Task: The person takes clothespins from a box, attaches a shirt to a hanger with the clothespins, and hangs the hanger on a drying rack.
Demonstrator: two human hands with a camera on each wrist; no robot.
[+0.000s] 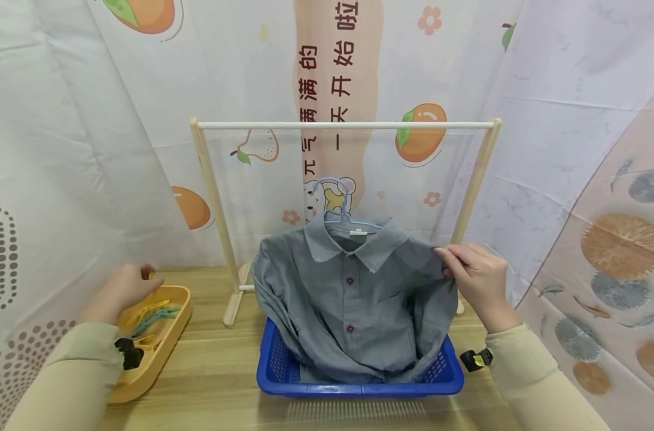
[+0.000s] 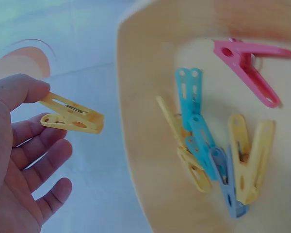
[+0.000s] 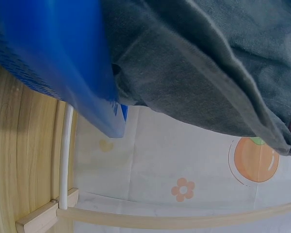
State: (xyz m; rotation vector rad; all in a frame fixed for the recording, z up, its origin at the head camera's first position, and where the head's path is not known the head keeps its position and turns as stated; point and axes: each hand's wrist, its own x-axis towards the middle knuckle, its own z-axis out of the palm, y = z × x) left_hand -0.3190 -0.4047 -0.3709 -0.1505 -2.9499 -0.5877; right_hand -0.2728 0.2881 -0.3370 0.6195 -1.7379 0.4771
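A grey button-up shirt [image 1: 353, 299] with a blue hanger [image 1: 345, 215] in its collar stands partly out of a blue basket [image 1: 359, 390]. My right hand [image 1: 477, 275] pinches the shirt at its shoulder on the right; only a bit of that hand shows at the edge of the right wrist view. Over the far end of a yellow tray [image 1: 178, 323], my left hand [image 2: 29, 141] pinches a yellow clothespin [image 2: 72, 114] between thumb and forefinger. Inside the tray lie several clothespins, among them a pink clothespin [image 2: 252, 68] and a teal clothespin [image 2: 189, 97].
Behind the basket stands a wooden rack with a white crossbar [image 1: 348, 126] above the shirt. Its left post [image 1: 216, 197] rises between tray and basket. A printed curtain [image 1: 240, 72] closes off the back and sides. Tray, basket and rack share a wooden table [image 1: 213, 371].
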